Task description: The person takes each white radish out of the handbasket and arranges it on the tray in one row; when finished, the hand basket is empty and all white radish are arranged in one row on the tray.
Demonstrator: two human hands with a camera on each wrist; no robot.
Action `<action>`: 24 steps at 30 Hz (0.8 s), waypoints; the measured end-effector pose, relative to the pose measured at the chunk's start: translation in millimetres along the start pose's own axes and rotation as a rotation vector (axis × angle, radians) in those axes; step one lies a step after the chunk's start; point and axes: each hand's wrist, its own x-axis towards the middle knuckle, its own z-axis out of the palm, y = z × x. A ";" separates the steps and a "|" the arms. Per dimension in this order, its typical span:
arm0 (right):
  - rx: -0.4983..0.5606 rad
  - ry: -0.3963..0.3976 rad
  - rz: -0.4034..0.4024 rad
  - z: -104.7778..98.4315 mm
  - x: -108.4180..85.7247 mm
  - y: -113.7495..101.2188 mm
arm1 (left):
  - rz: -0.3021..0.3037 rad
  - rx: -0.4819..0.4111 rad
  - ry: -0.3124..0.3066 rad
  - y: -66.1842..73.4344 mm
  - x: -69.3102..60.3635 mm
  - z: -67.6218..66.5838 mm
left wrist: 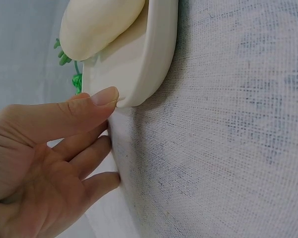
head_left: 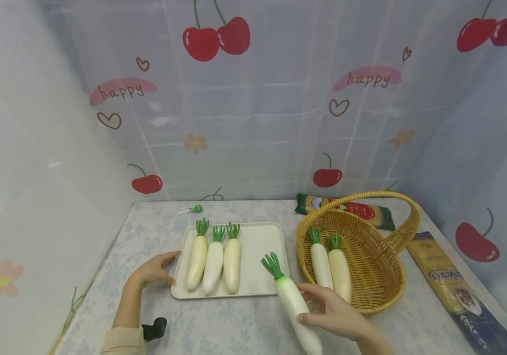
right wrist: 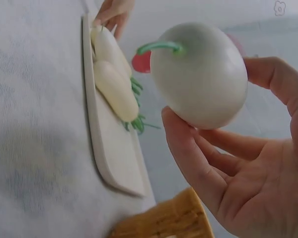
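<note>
From my station I have the white radish [head_left: 295,310] in the right hand [head_left: 338,313], held tilted in front of the gap between tray and basket, its green leafy end pointing toward the tray's near right corner. That grip is closed round the radish, thumb on one side and fingers on the other; on the right wrist view I see the root's thin tip curling off the rounded end.

The tray [head_left: 258,266] lies on the counter [head_left: 235,325] with three radishes [head_left: 213,264] side by side toward its left, leaves facing away from me; the middle one looks whiter than its neighbours. My left hand [head_left: 153,272] has a wide grip, thumb touching the tray's left rim and the other fingers spread beside it.

To the right of the tray I see a wicker basket [head_left: 375,276] with an arched handle, two more radishes [head_left: 341,276] lying along its left side. One packet [head_left: 362,209] sits behind the basket, and a longer yellow-and-blue bag [head_left: 451,281] lies to its right. A cherry-printed curtain [head_left: 258,123] hangs behind the counter.
</note>
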 end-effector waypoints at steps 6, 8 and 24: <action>0.018 0.063 0.051 12.2 22.0 -0.6 | 0.005 -0.004 -0.002 -0.1 -0.1 0.1; 0.035 0.073 0.071 16.1 29.2 -0.9 | 0.007 -0.004 -0.001 0.2 -0.1 -0.1; -0.036 0.231 0.117 44.6 81.0 5.1 | -0.010 -0.012 0.004 -3.5 2.0 0.2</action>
